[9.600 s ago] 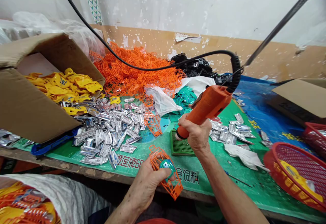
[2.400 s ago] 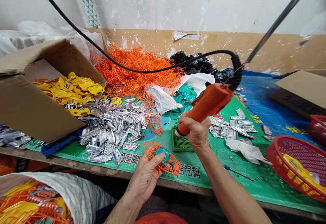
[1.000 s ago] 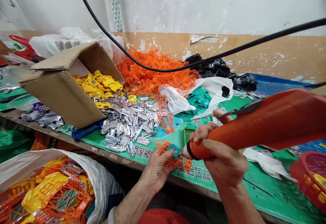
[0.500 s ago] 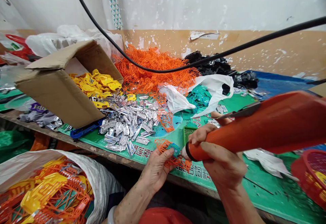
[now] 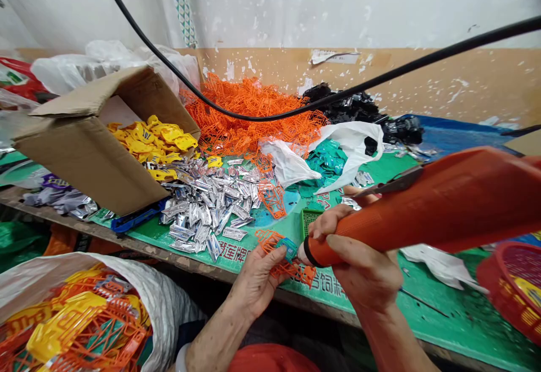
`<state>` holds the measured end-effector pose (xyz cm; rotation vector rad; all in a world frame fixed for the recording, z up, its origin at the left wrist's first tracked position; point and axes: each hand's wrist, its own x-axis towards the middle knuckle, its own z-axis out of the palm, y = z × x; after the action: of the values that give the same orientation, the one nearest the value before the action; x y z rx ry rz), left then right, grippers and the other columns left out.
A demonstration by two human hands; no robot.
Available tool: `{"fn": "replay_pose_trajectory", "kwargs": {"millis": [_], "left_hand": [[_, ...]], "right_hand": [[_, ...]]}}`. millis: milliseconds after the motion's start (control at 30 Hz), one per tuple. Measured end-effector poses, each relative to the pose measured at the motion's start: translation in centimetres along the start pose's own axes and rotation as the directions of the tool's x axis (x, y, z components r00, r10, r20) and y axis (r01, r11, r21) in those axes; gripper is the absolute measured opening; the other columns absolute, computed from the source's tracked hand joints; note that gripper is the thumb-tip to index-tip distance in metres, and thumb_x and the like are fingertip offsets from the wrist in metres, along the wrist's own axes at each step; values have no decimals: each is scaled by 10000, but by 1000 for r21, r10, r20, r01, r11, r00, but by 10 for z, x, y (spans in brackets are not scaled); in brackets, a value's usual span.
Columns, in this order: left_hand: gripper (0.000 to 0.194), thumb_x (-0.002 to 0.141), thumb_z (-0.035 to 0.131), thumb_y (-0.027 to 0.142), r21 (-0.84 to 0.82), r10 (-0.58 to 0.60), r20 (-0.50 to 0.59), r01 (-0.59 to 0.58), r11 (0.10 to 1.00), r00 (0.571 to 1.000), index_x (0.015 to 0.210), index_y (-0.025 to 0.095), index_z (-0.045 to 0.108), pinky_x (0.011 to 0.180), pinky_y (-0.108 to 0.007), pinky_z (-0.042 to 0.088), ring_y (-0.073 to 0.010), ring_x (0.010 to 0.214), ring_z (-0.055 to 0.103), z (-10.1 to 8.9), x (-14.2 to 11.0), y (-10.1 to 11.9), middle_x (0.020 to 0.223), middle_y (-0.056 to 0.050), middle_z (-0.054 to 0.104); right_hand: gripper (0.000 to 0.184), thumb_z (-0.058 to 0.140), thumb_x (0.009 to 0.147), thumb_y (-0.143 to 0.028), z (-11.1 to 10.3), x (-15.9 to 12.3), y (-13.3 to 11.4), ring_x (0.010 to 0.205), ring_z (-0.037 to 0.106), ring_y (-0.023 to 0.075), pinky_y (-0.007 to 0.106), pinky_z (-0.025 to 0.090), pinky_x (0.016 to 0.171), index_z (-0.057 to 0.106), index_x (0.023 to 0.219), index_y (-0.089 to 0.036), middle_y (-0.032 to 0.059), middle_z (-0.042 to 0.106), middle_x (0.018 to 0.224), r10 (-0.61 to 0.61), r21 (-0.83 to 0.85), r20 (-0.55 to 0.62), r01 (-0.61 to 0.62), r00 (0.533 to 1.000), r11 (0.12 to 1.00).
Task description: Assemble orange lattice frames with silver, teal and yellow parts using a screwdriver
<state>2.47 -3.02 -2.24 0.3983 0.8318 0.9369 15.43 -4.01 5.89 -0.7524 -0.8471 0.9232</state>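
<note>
My left hand pinches an orange plastic lattice frame with a small teal plastic piece lying on it. In my right hand is a thick orange power screwdriver, with a metal lever along its top. My fingers wrap round its front end, near a black ring. The pale nose meets the teal piece's edge; the exact contact is hidden. Both hands are above the table's front edge. Behind them lie a heap of silver pieces and one more orange frame.
A tilted cardboard box holds yellow pieces. Orange frames and black parts are piled at the back. A white bag contains teal pieces. A filled sack stands front left, a red basket right. A black cable hangs across.
The view has shifted slightly, so the table and piles appear a little further left. Both hands keep their hold, and the screwdriver's nose stays against the teal piece.
</note>
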Motion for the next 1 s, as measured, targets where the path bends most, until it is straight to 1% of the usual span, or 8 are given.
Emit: {"fn": "replay_pose_trajectory", "kwargs": {"millis": [133, 333, 533, 700, 767, 867, 933, 1000], "left_hand": [[438, 571, 870, 252, -3, -5, -6, 5, 1000, 1000, 946, 138, 675, 663, -295, 540, -169, 714, 657, 0, 0, 1, 905, -66, 721], [425, 555, 879, 249, -12, -26, -6, 26, 1000, 1000, 910, 134, 676, 631, -274, 541, -149, 667, 640, 1, 1, 2, 802, -26, 690], [409, 588, 858, 233, 3, -30, -2, 30, 1000, 1000, 941, 136, 677, 644, -278, 542, -162, 693, 650, 1, 0, 2, 819, -35, 693], [409, 609, 849, 243, 18, -48, 19, 48, 999, 999, 966, 140, 678, 661, -274, 547, -173, 730, 667, -1, 1, 3, 890, -61, 719], [384, 616, 843, 232, 19, -49, 26, 49, 999, 998, 952, 144, 679, 671, -271, 552, -178, 740, 674, -1, 0, 3, 857, -52, 723], [373, 596, 847, 168, 53, -61, -28, 62, 997, 998, 932, 165, 684, 655, -270, 566, -176, 729, 680, -1, 2, 4, 847, -28, 733], [366, 614, 832, 157, 51, -43, -37, 45, 998, 998, 950, 169, 688, 656, -278, 580, -186, 748, 692, 0, 3, 6, 895, -36, 744], [360, 610, 817, 118, 50, -28, -68, 32, 998, 997, 944, 164, 692, 687, -312, 600, -203, 764, 704, 3, 2, 8, 918, -43, 750]], "right_hand": [[529, 700, 575, -144, 0, 0, 0, 554, 566, 152, 356, 482, 608, 590, 1075, -277, -54, 599, 645, 17, 3, -15, -16, 1000, 1000], [555, 709, 595, -145, -2, -1, 4, 568, 564, 148, 354, 472, 635, 554, 1111, -277, -57, 614, 653, 19, 4, -2, -19, 1000, 1000], [483, 698, 608, -140, -2, -4, 9, 573, 562, 149, 354, 470, 643, 548, 1051, -257, -56, 607, 647, 33, -10, 14, -33, 999, 999], [381, 707, 571, -122, -3, -7, 14, 586, 560, 151, 326, 473, 609, 580, 912, -236, -50, 591, 639, 66, 35, 3, -66, 998, 997], [276, 696, 561, -116, -2, -8, 14, 565, 533, 135, 310, 462, 595, 594, 795, -220, -48, 575, 632, 96, 56, -7, -95, 995, 994], [128, 674, 567, -127, 1, -7, 11, 527, 462, 105, 277, 412, 542, 567, 595, -190, -33, 538, 597, 161, 47, 31, -163, 986, 986], [139, 679, 561, -156, 2, -3, 8, 516, 440, 102, 271, 393, 517, 547, 526, -182, -29, 510, 560, 138, 56, 52, -141, 989, 988], [153, 698, 550, -188, 1, 5, 1, 508, 441, 104, 263, 384, 493, 550, 511, -179, -28, 502, 541, 96, 38, 18, -97, 995, 995]]}}
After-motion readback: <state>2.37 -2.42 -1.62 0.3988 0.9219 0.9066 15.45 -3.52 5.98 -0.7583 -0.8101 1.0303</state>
